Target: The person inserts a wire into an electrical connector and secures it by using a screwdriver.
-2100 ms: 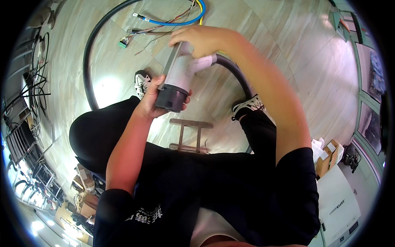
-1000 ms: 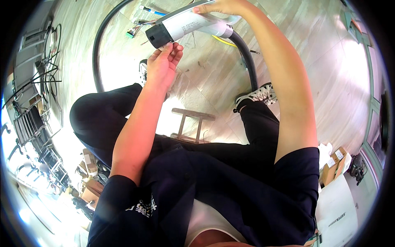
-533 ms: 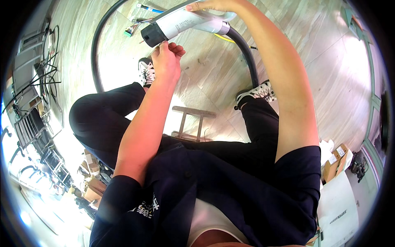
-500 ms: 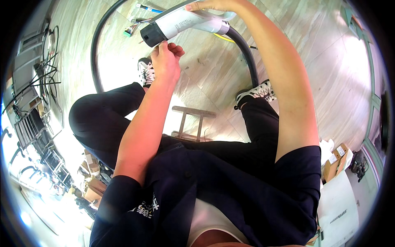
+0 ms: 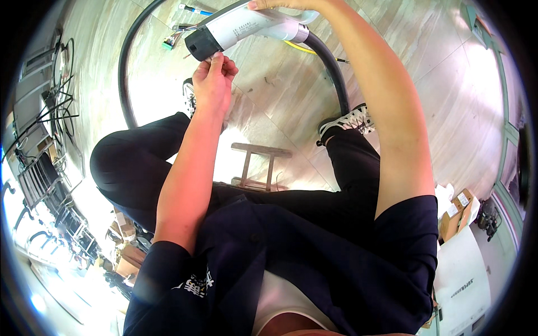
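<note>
White connector [image 5: 240, 26], right hand [image 5: 283, 3] clasping it, left hand [image 5: 213, 75] pinched at black end [image 5: 202, 43], cardboard box [image 5: 450, 227], contents hidden

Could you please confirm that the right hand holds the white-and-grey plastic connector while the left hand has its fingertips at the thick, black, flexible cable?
Not quite: in the head view, the left hand has its fingertips at the connector's round black plastic end, not at the thick, black, flexible cable. The right hand does hold the white-and-grey plastic connector.
</note>
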`<state>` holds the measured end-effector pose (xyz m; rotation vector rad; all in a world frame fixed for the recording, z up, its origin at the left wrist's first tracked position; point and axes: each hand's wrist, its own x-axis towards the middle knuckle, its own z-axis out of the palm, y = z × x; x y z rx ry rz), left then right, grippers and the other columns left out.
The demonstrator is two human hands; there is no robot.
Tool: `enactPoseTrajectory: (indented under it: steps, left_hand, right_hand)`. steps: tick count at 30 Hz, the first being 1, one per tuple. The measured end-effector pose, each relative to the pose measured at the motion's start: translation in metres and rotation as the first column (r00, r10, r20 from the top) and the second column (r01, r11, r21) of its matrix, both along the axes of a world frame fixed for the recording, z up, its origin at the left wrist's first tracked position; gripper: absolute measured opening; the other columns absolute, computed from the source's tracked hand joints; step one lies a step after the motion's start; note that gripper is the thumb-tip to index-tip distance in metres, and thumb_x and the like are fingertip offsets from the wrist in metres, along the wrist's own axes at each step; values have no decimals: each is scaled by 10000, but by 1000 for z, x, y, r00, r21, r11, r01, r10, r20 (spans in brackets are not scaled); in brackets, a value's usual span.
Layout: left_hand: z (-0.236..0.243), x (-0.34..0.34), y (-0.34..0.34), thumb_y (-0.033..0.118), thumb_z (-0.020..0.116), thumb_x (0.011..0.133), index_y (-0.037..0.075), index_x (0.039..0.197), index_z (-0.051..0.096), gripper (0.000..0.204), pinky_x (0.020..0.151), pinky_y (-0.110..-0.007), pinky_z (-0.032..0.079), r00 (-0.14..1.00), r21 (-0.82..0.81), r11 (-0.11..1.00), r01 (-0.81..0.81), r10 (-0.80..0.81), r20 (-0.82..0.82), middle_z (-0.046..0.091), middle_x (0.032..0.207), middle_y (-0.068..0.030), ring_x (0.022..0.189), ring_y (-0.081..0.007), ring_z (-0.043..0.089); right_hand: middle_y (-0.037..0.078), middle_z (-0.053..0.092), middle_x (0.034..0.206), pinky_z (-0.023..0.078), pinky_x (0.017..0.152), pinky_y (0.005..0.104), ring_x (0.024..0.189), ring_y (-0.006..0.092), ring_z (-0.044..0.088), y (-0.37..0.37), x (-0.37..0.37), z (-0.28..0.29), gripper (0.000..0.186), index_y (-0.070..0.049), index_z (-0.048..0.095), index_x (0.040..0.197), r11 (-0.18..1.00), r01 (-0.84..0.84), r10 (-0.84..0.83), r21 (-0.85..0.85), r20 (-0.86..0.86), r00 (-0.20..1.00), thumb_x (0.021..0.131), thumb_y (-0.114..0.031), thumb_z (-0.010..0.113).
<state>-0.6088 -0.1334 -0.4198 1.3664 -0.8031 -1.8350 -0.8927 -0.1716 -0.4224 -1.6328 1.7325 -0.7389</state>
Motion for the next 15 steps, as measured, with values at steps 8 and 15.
enactPoseTrajectory:
  steps: [8, 15]
  left_hand:
    - [8, -27, 6, 113, 552, 953, 13, 906, 549, 111, 667, -314, 485, 995, -31, 999, 13, -16, -96, 585, 786, -75, 669, -174, 566]
    - [-97, -53, 39, 214, 617, 925, 29, 1010, 611, 204, 596, -266, 484, 561, 101, 607, 789, -777, 285, 642, 765, -44, 657, -122, 618]
  right_hand:
    - [144, 652, 765, 489, 659, 347, 715, 203, 604, 22, -24, 21, 641, 5, 692, 881, 996, 94, -93, -1, 73, 993, 655, -580, 822]
    - [77, 593, 675, 443, 593, 321, 646, 146, 544, 70, -88, 43, 622, 22, 685, 837, 971, 237, -235, -18, 92, 968, 669, -559, 829]
